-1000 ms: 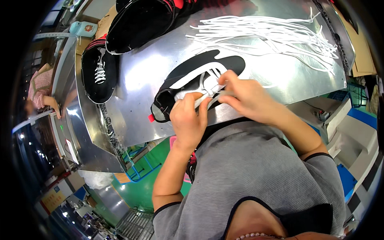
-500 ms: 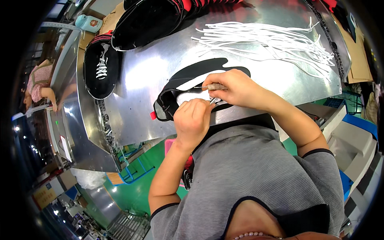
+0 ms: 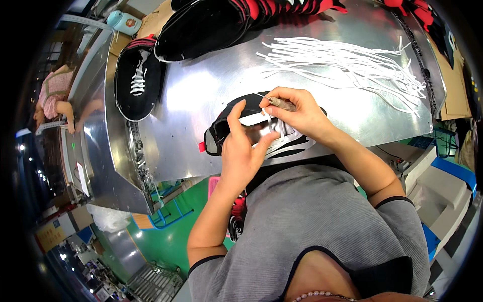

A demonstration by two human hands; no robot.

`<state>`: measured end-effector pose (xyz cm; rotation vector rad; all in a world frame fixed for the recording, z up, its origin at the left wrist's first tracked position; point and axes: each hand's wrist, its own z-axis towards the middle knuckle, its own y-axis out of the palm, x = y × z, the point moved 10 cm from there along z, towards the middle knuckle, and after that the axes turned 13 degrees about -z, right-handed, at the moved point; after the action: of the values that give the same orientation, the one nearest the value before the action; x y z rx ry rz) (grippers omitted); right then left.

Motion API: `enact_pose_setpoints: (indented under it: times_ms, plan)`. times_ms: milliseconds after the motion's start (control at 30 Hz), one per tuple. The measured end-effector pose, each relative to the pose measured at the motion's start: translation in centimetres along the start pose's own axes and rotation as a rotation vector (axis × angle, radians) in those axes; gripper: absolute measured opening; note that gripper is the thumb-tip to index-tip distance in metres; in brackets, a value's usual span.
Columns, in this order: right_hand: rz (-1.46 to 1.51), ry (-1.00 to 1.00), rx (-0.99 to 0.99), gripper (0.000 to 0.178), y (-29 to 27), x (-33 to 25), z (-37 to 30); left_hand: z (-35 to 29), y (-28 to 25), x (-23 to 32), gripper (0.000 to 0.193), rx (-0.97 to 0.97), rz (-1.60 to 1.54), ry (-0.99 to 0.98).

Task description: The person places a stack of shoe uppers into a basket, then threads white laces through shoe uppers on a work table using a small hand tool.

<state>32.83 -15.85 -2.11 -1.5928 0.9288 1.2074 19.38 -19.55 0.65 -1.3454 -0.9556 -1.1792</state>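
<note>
A black shoe upper (image 3: pixel 221 132) with white trim lies flat at the near edge of a shiny metal table (image 3: pixel 201 95). My left hand (image 3: pixel 241 151) presses on it with fingers spread, thumb and forefinger raised. My right hand (image 3: pixel 297 111) is closed on a small brownish tool (image 3: pixel 282 103) with a thin point, held over the upper's lace area, where a white lace (image 3: pixel 274 126) threads through.
A bundle of loose white laces (image 3: pixel 347 63) lies on the table's far right. A laced black upper (image 3: pixel 136 83) rests at the left, and a stack of black and red uppers (image 3: pixel 226 20) at the back. Another person (image 3: pixel 53 103) stands at far left.
My left hand has opened and shifted down onto the upper. My right hand has lifted slightly, now showing the tool between its fingers.
</note>
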Motion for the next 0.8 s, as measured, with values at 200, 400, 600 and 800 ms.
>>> enact_pose_setpoints:
  times_ms: [200,400,600,800]
  plan:
    - [-0.121,-0.021,-0.030,0.015,0.0,-1.1,-0.3,0.4,-0.9,-1.2,0.041,0.128,0.212,-0.061]
    - [-0.270,-0.119,0.122,0.021,-2.1,-3.1,-3.2,0.3,-0.6,0.3,0.034,0.146,0.256,0.091]
    - [-0.549,-0.163,0.053,0.014,-1.5,-3.3,-3.9,0.0,-1.2,-0.6,0.039,0.202,0.244,0.028]
    - [-0.740,-0.286,0.056,0.016,-0.6,-4.2,-2.8,-0.4,0.1,1.9,0.040,0.144,0.423,0.193]
